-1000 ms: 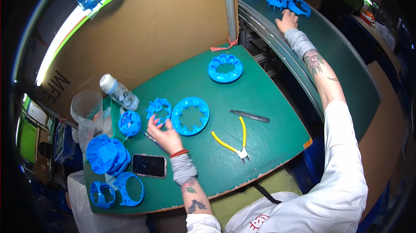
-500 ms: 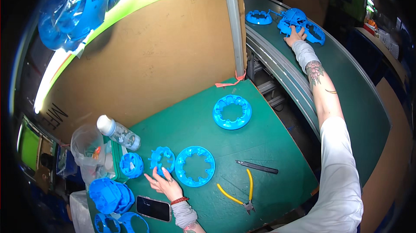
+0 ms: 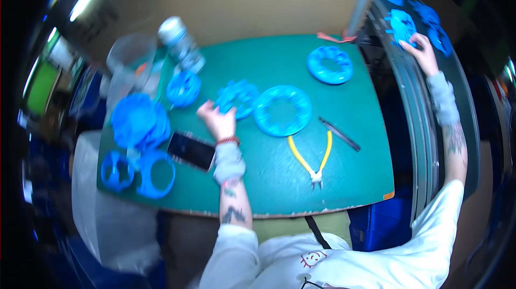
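Observation:
On the conveyor at the far right, my right hand (image 3: 423,55) grips the near edge of a blue plastic part (image 3: 402,24), thumb and fingers closed on it. My left hand (image 3: 219,121) is over the table with thumb and fingers apart, its thumb at the near edge of a blue toothed ring (image 3: 237,98); blur hides whether they touch. Beside that ring lies a wider flat blue ring (image 3: 282,132). Another blue ring (image 3: 330,76) sits near the table's far right corner.
Yellow-handled cutting pliers (image 3: 316,175) and a dark slim knife (image 3: 340,134) lie on the green table (image 3: 269,181). Left of them are a phone (image 3: 191,151), stacked blue parts (image 3: 137,122), blue rings (image 3: 156,175) and a bottle (image 3: 183,46). More blue parts (image 3: 428,15) rest on the conveyor.
The view has tilted down and shifted. My right hand now holds a blue part apart from the cluster on the conveyor, drawn toward the table side. My left hand remains by the toothed ring.

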{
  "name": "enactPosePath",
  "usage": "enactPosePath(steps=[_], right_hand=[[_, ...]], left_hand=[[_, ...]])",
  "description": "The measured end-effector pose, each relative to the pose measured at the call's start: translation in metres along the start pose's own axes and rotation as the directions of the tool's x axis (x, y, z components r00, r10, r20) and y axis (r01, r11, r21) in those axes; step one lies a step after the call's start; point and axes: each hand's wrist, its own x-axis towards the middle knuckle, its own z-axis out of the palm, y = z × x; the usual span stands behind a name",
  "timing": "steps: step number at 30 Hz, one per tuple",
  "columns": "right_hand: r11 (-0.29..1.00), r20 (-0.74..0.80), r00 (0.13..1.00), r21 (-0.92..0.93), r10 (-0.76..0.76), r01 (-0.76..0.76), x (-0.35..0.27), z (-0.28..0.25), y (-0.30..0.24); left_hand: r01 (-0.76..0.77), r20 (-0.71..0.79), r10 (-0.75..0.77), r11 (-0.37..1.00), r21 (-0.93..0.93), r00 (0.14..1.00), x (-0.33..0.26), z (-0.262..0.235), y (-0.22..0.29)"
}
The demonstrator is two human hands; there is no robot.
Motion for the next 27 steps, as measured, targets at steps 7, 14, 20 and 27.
enactPosePath(steps=[7, 14, 20, 27], right_hand=[[0.922, 0.330, 0.871, 0.262, -0.364, 0.285, -0.088, 0.070, -0.203], [0.912, 0.299, 0.900, 0.355, -0.317, 0.204, -0.125, 0.126, -0.275], [0.898, 0.042, 0.978, 0.405, -0.205, 0.171, -0.146, 0.139, -0.293], [0.884, -0.089, 0.943, 0.330, -0.320, 0.331, -0.155, 0.130, -0.314]], left_hand=[[0.219, 0.323, -0.252, 0.966, 0.137, 0.912, -0.015, 0.009, 0.024], [0.079, 0.212, -0.068, 0.996, -0.040, 0.975, -0.033, 0.000, 0.042], [0.214, 0.205, -0.115, 0.792, -0.572, 0.972, -0.028, -0.019, 0.062], [0.305, 0.407, 0.108, 0.496, -0.813, 0.907, -0.037, -0.033, 0.101]])
